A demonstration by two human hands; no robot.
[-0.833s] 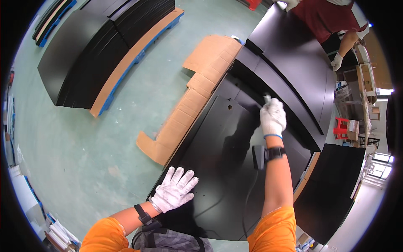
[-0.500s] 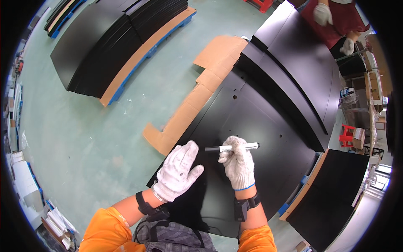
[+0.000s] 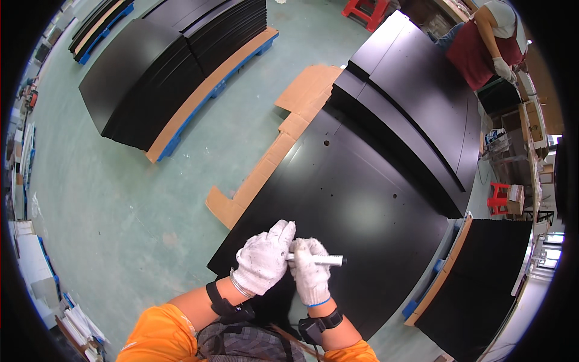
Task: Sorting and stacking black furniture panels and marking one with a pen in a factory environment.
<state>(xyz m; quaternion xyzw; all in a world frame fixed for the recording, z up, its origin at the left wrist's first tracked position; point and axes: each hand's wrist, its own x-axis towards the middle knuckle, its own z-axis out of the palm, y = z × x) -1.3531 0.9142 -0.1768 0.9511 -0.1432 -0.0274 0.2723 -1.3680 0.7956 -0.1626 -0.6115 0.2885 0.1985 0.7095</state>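
My right hand (image 3: 311, 272), in a white knit glove, is closed round a white marker pen (image 3: 329, 260). The pen lies crosswise, its black end sticking out to the right. At its left end my left hand (image 3: 263, 258), gloved the same way, closes over the pen. That end is hidden by the glove, so I cannot see whether the dark cap is on. Both hands are close together above the near part of a large glossy black panel (image 3: 362, 208), which has several small holes.
Beyond the panel stand stacked black panels (image 3: 416, 90). Brown cardboard (image 3: 265, 160) sticks out along the left edge. More panels lie on pallets at the far left (image 3: 151, 84) and near right (image 3: 476, 283). A co-worker in a dark red apron (image 3: 482, 57) is at the far right, near red stools (image 3: 499, 198).
My right hand has brought the marker nearer and to the left, and my left hand has closed on its left end. The co-worker has shifted. My view has moved slightly.
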